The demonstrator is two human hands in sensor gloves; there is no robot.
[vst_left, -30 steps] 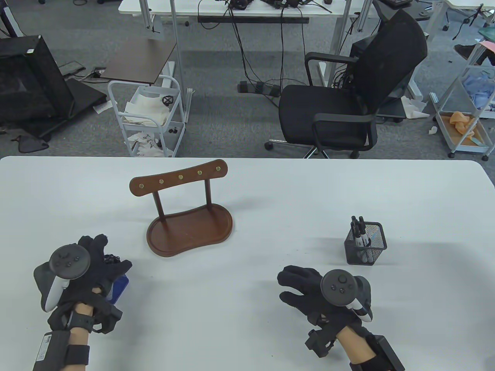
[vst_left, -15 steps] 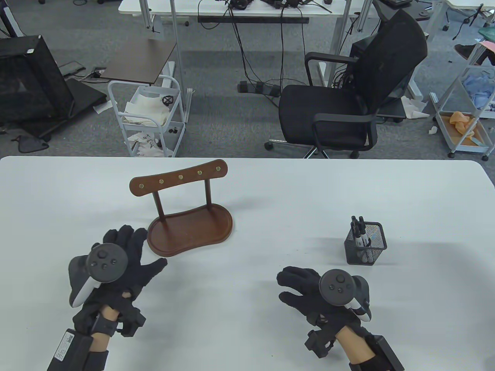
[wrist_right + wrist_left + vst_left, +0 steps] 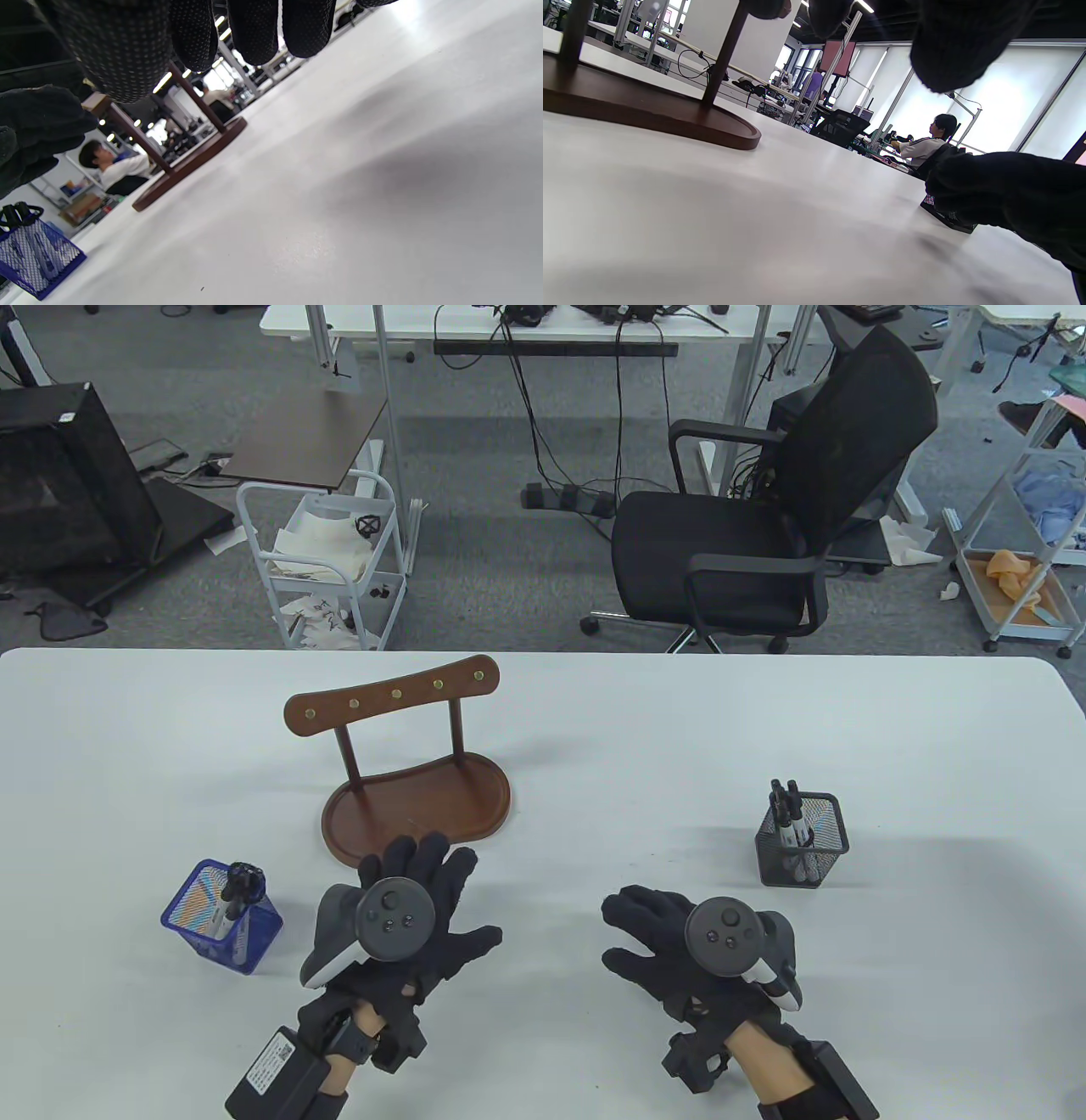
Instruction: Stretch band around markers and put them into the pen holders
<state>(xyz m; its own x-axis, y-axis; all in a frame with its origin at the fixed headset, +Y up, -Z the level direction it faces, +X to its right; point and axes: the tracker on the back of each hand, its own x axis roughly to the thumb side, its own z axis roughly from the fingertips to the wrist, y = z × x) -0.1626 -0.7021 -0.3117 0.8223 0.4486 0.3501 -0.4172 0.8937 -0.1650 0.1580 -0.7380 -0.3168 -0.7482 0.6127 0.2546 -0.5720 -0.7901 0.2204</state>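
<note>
Nearest to me, my left hand (image 3: 407,920) lies low over the white worktop (image 3: 594,746), fingers spread flat, gripping nothing; my right hand (image 3: 679,937) sits to its right, well apart, fingers loosely bent and also empty. At the near left I see the blue mesh pen holder (image 3: 222,918) with banded markers (image 3: 236,891) standing in it, a dark band around their tops; the right wrist view shows that same holder at its lower left. Just beyond my left fingertips is the brown wooden stand (image 3: 416,806), its oval base flat on the worktop and a curved top rail with brass studs on two posts. Off to the right, the black mesh pen holder (image 3: 803,840) holds more markers (image 3: 787,814) upright. Past the far edge, a black office chair (image 3: 764,500) stands on grey carpet.
</note>
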